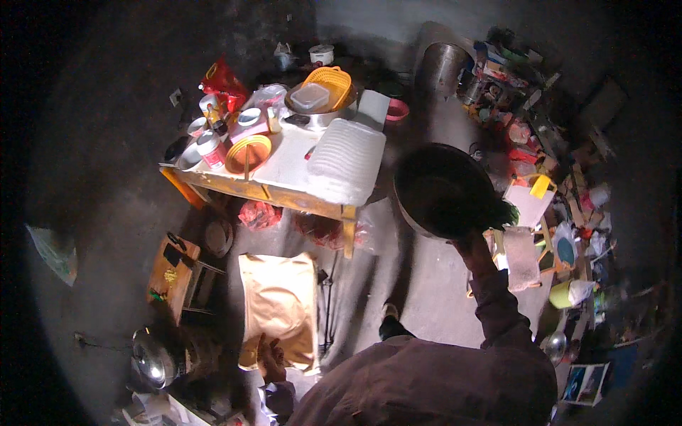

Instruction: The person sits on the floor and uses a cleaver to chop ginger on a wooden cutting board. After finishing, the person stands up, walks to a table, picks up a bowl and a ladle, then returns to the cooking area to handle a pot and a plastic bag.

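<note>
My right hand point(472, 250) grips the near rim of a large, round, dark basin or wok point(442, 191), held out in front of me to the right. Its inside is in deep shadow. Dark green leaves point(506, 214) stick out at its right edge. Low on the left hangs my left hand point(272, 358), holding nothing, its fingers loosely bent and apart. Beneath that hand, as seen from above, is a brightly lit tan fabric or paper piece point(279, 303). I cannot tell whether the hand touches it.
Ahead stands a wooden table point(256, 189) bearing stacked clear plastic trays point(346, 160), an orange bowl point(248, 154) and a yellow basket point(330, 85). A small wooden stand point(173, 271) with a knife is to the left. Clutter and a chair point(519, 255) line the right side.
</note>
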A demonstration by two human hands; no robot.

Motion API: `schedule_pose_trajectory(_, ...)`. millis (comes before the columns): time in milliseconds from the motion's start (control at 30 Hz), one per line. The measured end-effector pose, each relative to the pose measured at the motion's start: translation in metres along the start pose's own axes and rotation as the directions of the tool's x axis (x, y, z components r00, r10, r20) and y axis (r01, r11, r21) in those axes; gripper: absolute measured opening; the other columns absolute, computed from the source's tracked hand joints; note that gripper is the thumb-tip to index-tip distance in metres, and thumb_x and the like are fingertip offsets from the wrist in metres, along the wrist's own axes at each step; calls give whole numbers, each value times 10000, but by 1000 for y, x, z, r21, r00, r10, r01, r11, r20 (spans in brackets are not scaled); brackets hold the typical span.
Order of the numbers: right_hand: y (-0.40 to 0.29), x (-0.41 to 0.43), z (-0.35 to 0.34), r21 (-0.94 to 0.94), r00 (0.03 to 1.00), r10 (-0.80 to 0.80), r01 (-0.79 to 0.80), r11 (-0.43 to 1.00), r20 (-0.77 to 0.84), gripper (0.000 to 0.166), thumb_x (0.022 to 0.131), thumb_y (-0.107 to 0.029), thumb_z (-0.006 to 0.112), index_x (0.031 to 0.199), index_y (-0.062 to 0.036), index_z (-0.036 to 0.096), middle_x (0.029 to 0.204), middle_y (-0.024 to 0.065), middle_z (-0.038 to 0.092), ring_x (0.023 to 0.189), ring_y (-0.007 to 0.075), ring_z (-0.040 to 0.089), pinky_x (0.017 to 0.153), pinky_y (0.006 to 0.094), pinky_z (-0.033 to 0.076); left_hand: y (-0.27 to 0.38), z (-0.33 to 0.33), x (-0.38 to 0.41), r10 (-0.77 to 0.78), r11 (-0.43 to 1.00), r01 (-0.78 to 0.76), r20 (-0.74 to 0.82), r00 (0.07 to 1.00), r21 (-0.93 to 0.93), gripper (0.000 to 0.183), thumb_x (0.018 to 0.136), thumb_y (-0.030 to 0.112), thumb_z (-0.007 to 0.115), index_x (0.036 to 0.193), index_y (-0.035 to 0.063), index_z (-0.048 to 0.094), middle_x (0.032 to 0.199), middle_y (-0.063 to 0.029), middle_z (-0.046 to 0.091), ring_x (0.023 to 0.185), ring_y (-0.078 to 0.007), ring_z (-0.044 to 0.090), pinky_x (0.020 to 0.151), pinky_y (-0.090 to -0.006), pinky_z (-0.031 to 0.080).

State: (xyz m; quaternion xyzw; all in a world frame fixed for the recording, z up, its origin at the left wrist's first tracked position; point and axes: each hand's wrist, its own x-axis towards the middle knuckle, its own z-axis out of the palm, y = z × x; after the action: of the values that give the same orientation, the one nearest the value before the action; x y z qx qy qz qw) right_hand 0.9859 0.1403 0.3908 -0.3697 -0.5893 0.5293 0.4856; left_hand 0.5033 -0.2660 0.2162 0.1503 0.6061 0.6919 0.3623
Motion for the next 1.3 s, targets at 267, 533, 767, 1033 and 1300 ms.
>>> schedule_pose_trajectory(267, -21, 203, -32, -259, 958, -276, 288, 922, 80, 438, 903, -216, 658, 1257, -19, 491, 1107, 142, 613, 991, 224, 625, 792, 371, 539, 80, 179, 20, -117, 915, 67, -104, 988, -398, 521, 937, 414, 506, 1338, 84, 467, 1224, -159, 522, 1065, -300, 570, 918, -384, 491)
schedule_pose_trajectory(533, -16, 359, -22, -557, 840, -431, 541, 630, 329, 449, 881, -230, 682, 1220, -1, 498, 958, 134, 674, 855, 257, 672, 745, 381, 543, 165, 238, 124, 158, 743, 1, 177, 971, -669, 555, 959, 394, 450, 1422, 98, 369, 1432, -228, 393, 1292, -421, 416, 1089, -532, 334)
schedule_pose_trajectory(767, -29, 437, -12, -798, 897, -202, 442, 409, 393, 530, 860, -412, 664, 1236, -77, 499, 927, 123, 683, 849, 281, 670, 734, 402, 537, 246, 390, 223, 108, 766, 175, 392, 913, -619, 637, 949, 374, 480, 1461, 70, 254, 1460, -236, 334, 1310, -417, 398, 1089, -547, 334)
schedule_pose_trajectory(1033, 46, 562, -52, -499, 903, -141, 349, 793, 407, 409, 852, -376, 670, 1123, -103, 532, 844, 113, 654, 793, 245, 643, 698, 373, 518, 261, 555, 275, 124, 806, 131, 381, 916, -577, 631, 928, 411, 505, 1416, 47, 336, 1448, -229, 365, 1298, -420, 414, 1083, -529, 344)
schedule_pose_trajectory(1300, 83, 682, -94, -265, 627, 80, 208, 942, 775, 257, 870, -243, 662, 1017, -63, 553, 774, 43, 546, 713, 172, 596, 688, 320, 541, 227, 619, 249, 69, 783, 26, 127, 989, -622, 565, 970, 385, 447, 1402, 36, 345, 1425, -225, 401, 1286, -387, 444, 1079, -494, 373)
